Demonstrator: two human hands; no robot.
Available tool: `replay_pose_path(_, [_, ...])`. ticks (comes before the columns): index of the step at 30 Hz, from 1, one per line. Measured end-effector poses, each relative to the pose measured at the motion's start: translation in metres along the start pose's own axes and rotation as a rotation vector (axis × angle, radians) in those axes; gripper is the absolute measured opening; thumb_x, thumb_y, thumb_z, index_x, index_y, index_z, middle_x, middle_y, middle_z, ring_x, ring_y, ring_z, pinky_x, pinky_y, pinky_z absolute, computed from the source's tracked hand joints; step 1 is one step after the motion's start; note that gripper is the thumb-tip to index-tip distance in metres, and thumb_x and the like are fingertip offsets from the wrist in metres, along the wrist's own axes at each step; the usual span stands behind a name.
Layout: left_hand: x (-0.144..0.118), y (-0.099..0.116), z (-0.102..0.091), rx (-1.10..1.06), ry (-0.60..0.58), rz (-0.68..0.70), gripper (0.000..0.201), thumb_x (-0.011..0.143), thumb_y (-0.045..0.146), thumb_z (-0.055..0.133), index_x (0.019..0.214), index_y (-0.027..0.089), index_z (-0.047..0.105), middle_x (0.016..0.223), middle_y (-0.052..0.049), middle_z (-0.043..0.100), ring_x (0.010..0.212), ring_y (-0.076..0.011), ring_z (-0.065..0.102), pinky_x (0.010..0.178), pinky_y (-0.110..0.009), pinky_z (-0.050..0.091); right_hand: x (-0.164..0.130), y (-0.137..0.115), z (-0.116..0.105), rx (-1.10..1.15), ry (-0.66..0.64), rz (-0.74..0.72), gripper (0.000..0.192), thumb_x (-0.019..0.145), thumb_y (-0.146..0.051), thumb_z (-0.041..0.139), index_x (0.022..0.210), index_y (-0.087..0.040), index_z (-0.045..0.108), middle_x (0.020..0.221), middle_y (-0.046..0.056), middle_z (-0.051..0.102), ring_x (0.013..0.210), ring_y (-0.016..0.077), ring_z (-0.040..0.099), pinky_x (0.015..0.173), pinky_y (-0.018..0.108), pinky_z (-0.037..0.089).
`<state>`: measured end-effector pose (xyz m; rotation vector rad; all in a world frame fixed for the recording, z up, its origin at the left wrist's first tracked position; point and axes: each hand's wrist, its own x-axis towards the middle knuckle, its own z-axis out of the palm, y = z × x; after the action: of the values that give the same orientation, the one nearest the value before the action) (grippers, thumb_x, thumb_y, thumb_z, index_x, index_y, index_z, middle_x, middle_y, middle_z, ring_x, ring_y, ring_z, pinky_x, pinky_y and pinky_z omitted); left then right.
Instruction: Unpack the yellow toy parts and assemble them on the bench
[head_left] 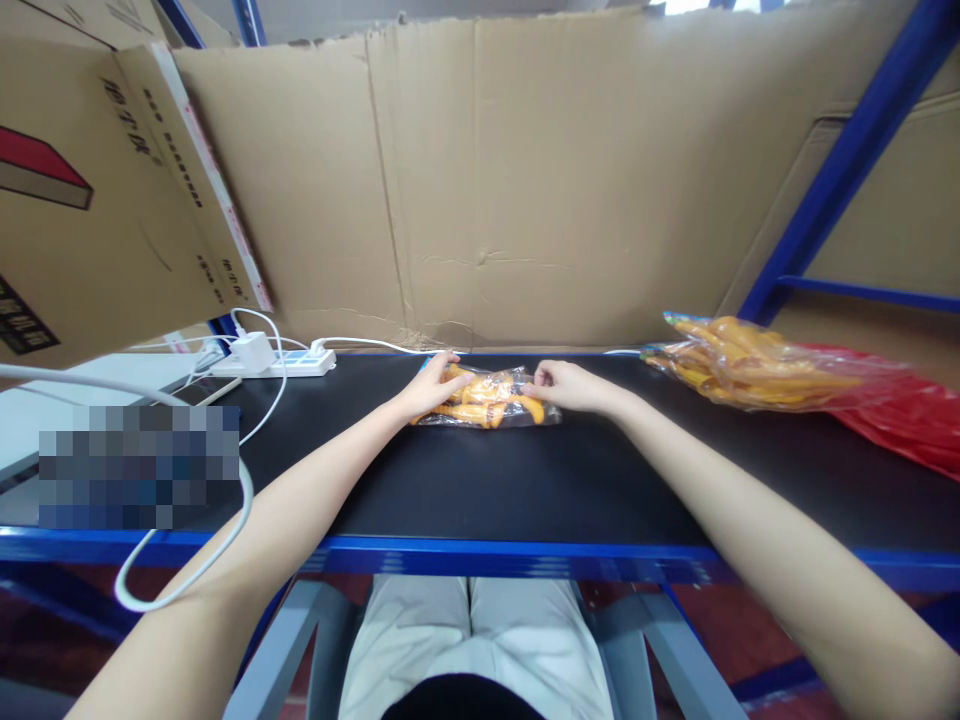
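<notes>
A clear plastic bag (491, 412) with orange pieces inside lies flat on the black tabletop in front of me. The orange pieces have dark bands, but their exact kind is hard to make out. My left hand (433, 388) grips the bag's left end, its thumb across the top of the plastic. At the opposite end, my right hand (561, 386) has curled fingers pinching the upper right edge of the plastic.
More clear bags of orange pieces (739, 365) are piled at the right, beside red plastic (904, 405). A white power strip (300, 363) and a looping white cable (247, 490) lie left. Cardboard (585, 190) walls the back; blue posts (847, 150) flank it.
</notes>
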<state>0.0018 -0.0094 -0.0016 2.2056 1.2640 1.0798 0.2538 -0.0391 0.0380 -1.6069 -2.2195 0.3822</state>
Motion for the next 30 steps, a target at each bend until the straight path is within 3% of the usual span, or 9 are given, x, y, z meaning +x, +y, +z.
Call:
replay_pose_path(2, [-0.001,0.002,-0.002,0.051,0.029,0.039,0.044,0.079,0.048,0.054,0.114,0.020,0.054,0.126,-0.010,0.054,0.120,-0.0254,0.048,0.103,-0.040,0.034,-0.001,0.004,-0.002,0.033,-0.162,0.105,0.038,0.077,-0.050,0.059,0.062,-0.016,0.054,0.058,0.002,0.055,0.049,0.0086,0.043,0.046,0.022,0.030])
replay_pose_path(5, [-0.003,0.009,-0.007,0.095,0.053,0.154,0.039,0.079,0.046,0.056,0.107,0.020,0.058,0.126,-0.010,0.056,0.123,-0.0261,0.046,0.104,-0.044,0.032,0.000,0.011,0.000,0.231,-0.347,0.127,0.051,0.079,-0.061,0.049,0.056,-0.016,0.051,0.051,0.000,0.048,0.041,0.0053,0.033,0.040,0.021,0.023])
replay_pose_path(9, [-0.005,0.018,-0.012,0.077,-0.008,0.346,0.026,0.079,0.038,0.058,0.094,0.018,0.064,0.122,-0.011,0.060,0.124,-0.0255,0.046,0.104,-0.044,0.034,0.004,0.017,0.008,0.479,-0.361,0.190,0.048,0.075,-0.057,0.059,0.055,-0.015,0.047,0.046,-0.005,0.037,0.038,0.0022,0.025,0.037,0.018,0.015])
replay_pose_path(12, [-0.006,0.024,-0.011,0.092,-0.017,0.407,0.016,0.078,0.030,0.058,0.082,0.016,0.066,0.116,-0.011,0.063,0.118,-0.0249,0.052,0.100,-0.044,0.039,0.008,0.018,0.012,0.699,-0.380,0.246,0.043,0.075,-0.046,0.065,0.054,-0.016,0.041,0.045,-0.007,0.034,0.036,0.0004,0.018,0.035,0.017,0.011])
replay_pose_path(16, [-0.005,0.031,-0.008,0.078,0.003,0.360,0.013,0.078,0.025,0.055,0.077,0.017,0.067,0.113,-0.010,0.065,0.114,-0.0234,0.055,0.100,-0.043,0.039,0.008,0.013,0.013,0.929,-0.422,0.223,0.037,0.077,-0.038,0.064,0.058,-0.015,0.042,0.045,-0.008,0.035,0.036,-0.0006,0.014,0.033,0.015,0.009])
replay_pose_path(21, [-0.006,0.036,-0.009,0.045,0.050,0.293,0.016,0.079,0.026,0.055,0.078,0.018,0.068,0.113,-0.009,0.065,0.113,-0.0226,0.055,0.102,-0.043,0.038,0.006,0.001,0.025,1.089,-0.383,0.131,0.035,0.078,-0.035,0.064,0.057,-0.015,0.044,0.044,-0.008,0.035,0.035,-0.0004,0.017,0.032,0.015,0.011])
replay_pose_path(27, [-0.006,0.035,-0.011,0.022,0.014,0.295,0.018,0.079,0.031,0.057,0.078,0.018,0.070,0.113,-0.009,0.065,0.109,-0.0221,0.057,0.102,-0.043,0.036,0.004,-0.006,0.040,1.091,-0.431,0.079,0.021,0.074,-0.028,0.067,0.066,-0.011,0.056,0.054,0.002,0.057,0.040,0.0047,0.044,0.038,0.017,0.033])
replay_pose_path(30, [-0.003,0.033,-0.015,0.052,0.036,0.224,0.020,0.080,0.033,0.055,0.080,0.019,0.070,0.115,-0.007,0.064,0.111,-0.0224,0.055,0.105,-0.046,0.031,0.004,-0.008,0.040,1.029,-0.428,0.068,0.025,0.075,-0.031,0.067,0.064,-0.010,0.058,0.054,0.004,0.060,0.040,0.0046,0.045,0.038,0.017,0.034])
